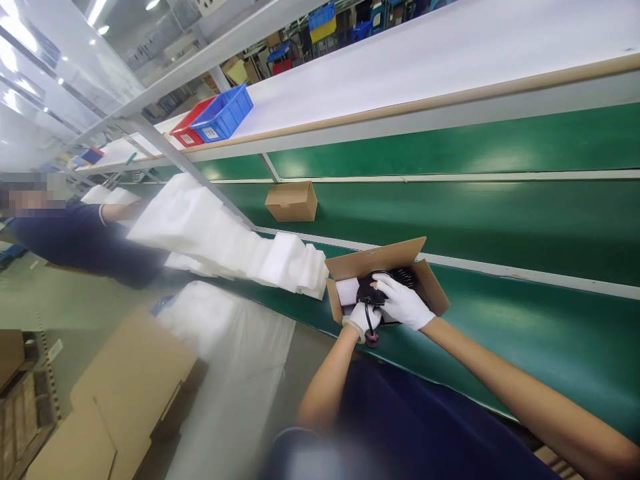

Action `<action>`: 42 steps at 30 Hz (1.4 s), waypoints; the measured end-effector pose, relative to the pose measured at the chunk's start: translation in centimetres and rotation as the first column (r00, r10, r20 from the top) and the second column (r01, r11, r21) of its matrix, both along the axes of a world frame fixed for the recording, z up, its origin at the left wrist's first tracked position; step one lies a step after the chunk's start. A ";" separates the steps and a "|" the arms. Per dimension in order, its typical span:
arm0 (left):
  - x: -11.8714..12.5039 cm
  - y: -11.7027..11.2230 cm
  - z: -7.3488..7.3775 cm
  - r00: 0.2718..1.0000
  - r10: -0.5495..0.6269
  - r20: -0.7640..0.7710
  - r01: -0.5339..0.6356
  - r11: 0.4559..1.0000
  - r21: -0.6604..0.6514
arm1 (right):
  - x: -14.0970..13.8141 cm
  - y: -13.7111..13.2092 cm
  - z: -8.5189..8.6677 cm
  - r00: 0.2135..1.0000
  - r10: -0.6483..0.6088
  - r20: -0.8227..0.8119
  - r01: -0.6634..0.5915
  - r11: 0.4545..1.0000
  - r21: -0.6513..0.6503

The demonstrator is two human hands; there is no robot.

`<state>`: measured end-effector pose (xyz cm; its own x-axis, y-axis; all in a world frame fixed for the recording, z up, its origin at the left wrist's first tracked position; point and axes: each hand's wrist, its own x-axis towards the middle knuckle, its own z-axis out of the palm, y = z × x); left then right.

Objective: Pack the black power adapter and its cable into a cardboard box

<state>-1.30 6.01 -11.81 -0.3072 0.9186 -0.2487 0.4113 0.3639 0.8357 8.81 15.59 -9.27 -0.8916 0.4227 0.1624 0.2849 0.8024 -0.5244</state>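
Note:
An open cardboard box (434, 288) with raised flaps lies on the green work surface in front of me. Inside it are a black device (369, 291) and a white block-like piece (347, 292). My left hand (364, 317), in a white glove, grips the device from the near side, its fingers partly hidden. A black cable with a round, reddish-black end (371, 339) hangs over that wrist. My right hand (401, 303), also gloved, closes over the device's right part with bent fingers. A dark ribbed part (404, 277) shows behind the right hand.
A closed cardboard box (291, 202) stands on the green conveyor farther back. White foam pieces (225, 240) are stacked to the left, near a blurred co-worker (75, 243). Blue (225, 113) and red bins sit on the upper shelf. Large cartons (120, 393) stand at lower left.

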 end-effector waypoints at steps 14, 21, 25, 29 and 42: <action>1.4 -7.7 0.7 0.861 0.233 -0.451 -0.226 0.972 0.071 | 1.3 2.9 -3.8 0.948 0.251 0.195 -0.266 0.962 0.056; -1.1 -4.3 2.4 0.799 -0.210 -0.564 0.313 0.945 0.091 | 0.2 -0.7 -2.0 0.850 -0.235 0.471 0.182 0.971 0.155; -2.9 -2.2 3.4 0.776 -0.335 -0.535 0.393 0.919 -0.005 | -0.8 -0.7 -1.6 0.766 -0.242 0.596 0.235 0.968 0.092; -3.2 -1.1 3.1 0.735 -0.362 -0.573 0.379 0.920 -0.095 | -0.4 0.2 -1.7 0.712 -0.226 0.665 0.361 0.930 -0.071; -3.5 2.7 3.9 0.635 -0.674 -0.377 0.500 0.731 -0.465 | 0.6 2.0 -3.5 0.616 -0.164 0.770 0.467 0.863 -0.190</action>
<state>-4.75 8.71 -7.91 0.1172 0.8518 -0.5106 0.9354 0.0780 0.3449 9.41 17.60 -12.76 -0.4550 0.5889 -0.6680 0.8829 0.3959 -0.2524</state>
